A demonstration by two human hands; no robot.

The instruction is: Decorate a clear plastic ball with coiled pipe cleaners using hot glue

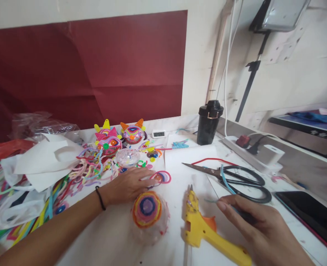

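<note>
My left hand (131,183) lies palm down with its fingers stretched out, their tips at a pink pipe-cleaner ring (170,177) around a small orange and purple disc (160,178). Just below it sits a clear plastic dome (152,234) with a coiled disc (147,207) of purple, blue, pink, yellow and orange pipe cleaner on it. My right hand (259,225) pinches a light blue pipe cleaner (226,181) between thumb and forefinger. Its other fingers are partly hidden. A yellow glue gun (198,229) lies between my hands, and black-handled scissors (221,173) lie beyond the right one.
Finished pipe-cleaner ornaments (109,145) with ears and another clear dome (128,157) stand at the back. Loose pipe cleaners (88,171) and white paper (47,159) crowd the left. A black bottle (208,123), power strip (252,157) and phone (310,210) are to the right.
</note>
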